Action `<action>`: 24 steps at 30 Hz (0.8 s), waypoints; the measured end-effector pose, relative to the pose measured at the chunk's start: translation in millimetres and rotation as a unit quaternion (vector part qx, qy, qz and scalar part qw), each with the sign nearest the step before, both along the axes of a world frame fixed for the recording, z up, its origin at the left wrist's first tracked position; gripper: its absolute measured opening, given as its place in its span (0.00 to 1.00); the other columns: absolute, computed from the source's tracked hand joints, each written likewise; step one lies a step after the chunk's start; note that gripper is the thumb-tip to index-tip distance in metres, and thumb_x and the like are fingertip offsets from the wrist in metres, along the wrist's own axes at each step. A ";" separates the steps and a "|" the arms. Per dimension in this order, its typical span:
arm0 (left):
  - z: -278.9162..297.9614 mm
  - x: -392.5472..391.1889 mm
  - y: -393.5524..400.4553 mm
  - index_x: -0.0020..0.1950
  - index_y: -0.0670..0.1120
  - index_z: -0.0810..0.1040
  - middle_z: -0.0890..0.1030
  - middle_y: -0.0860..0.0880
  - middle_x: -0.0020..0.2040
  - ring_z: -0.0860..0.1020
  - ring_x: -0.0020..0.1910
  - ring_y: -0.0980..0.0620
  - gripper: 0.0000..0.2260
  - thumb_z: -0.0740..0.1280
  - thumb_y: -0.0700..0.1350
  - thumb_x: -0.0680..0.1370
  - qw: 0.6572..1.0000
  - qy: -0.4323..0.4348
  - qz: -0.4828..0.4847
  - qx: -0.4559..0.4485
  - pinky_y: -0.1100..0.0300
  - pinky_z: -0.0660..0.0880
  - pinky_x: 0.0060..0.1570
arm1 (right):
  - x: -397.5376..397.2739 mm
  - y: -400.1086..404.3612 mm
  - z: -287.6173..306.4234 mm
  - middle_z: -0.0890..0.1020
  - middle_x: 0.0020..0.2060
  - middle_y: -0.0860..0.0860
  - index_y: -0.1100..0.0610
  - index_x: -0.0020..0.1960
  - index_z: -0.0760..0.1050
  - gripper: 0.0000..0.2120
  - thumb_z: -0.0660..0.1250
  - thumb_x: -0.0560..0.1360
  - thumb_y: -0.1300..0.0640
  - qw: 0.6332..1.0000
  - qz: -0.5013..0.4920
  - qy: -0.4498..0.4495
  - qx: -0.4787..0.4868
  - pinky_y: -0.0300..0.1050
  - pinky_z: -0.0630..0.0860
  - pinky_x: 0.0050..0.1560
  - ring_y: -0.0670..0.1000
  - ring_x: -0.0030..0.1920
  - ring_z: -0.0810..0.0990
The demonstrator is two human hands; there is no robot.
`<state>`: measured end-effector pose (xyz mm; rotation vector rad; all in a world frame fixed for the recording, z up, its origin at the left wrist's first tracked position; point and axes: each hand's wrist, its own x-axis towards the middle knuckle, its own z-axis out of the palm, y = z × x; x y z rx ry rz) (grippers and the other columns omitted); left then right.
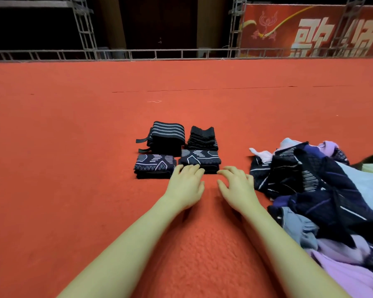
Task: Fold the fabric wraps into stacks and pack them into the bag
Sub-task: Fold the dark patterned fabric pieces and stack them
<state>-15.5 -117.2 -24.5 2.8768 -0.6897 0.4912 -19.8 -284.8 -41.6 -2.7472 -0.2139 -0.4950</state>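
The carpet (73, 147) is orange-red. On it, one folded stack (167, 136) is black with grey stripes, one (202, 137) plain black, and two (155, 165) (199, 159) navy with pale lilac geometric figures. The loose heap (323, 201) at the carpet's right edge mixes navy, lilac, grey and pale blue.

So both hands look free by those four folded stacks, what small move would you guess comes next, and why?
Probably the right hand reaches right to take a wrap from the unfolded pile. Both it and the left hand hold nothing, four stacks look tidy, and plenty remains loose.
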 end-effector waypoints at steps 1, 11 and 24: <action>0.0 -10.3 -5.0 0.58 0.41 0.80 0.79 0.42 0.60 0.78 0.59 0.43 0.18 0.61 0.47 0.73 1.000 0.001 -0.004 -0.011 0.50 0.62 0.62 | -9.0 -4.1 0.5 0.73 0.64 0.47 0.52 0.64 0.74 0.15 0.61 0.78 0.52 1.000 0.001 -0.013 -0.003 0.46 0.57 0.60 0.51 0.64 0.69; -17.8 -89.7 -76.4 0.69 0.49 0.71 0.71 0.52 0.68 0.64 0.68 0.50 0.17 0.59 0.49 0.81 0.993 0.077 -0.066 -0.058 0.54 0.54 0.62 | -94.8 -64.6 6.8 0.80 0.38 0.51 0.56 0.40 0.81 0.13 0.60 0.68 0.52 0.983 -0.050 -0.127 -0.127 0.48 0.60 0.44 0.57 0.39 0.79; -24.1 -93.1 -119.1 0.74 0.55 0.63 0.62 0.55 0.74 0.61 0.69 0.49 0.19 0.56 0.49 0.82 0.985 0.137 -0.079 -0.073 0.54 0.56 0.61 | -114.7 -84.7 -10.8 0.78 0.44 0.57 0.60 0.37 0.78 0.12 0.78 0.57 0.60 0.970 -0.141 -0.184 -0.078 0.49 0.57 0.47 0.56 0.47 0.69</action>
